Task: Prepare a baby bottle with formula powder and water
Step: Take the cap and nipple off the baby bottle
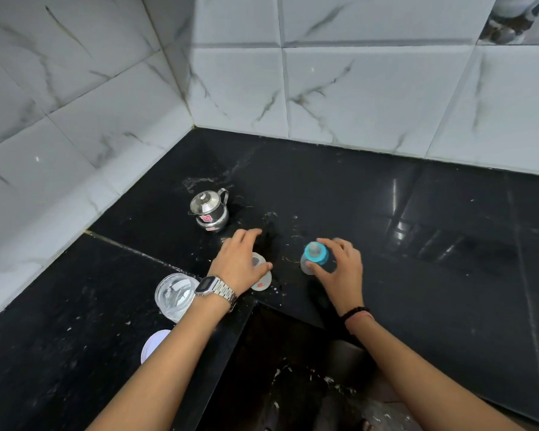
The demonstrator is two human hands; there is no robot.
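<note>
White lid [155,345] lies nearest, at 7 o'clock, by the left forearm. Bottle [314,258] stands on the counter [417,275] just right of centre; right hand [339,269] curls thumb and fingers around it. Left hand [240,262], at its 9 o'clock, rests spread fingers on a clear cap [262,279]. Jar [175,295] at 8 o'clock, kettle [209,209] at 11.

Black countertop [417,244], marble-tiled walls [371,88]
</note>
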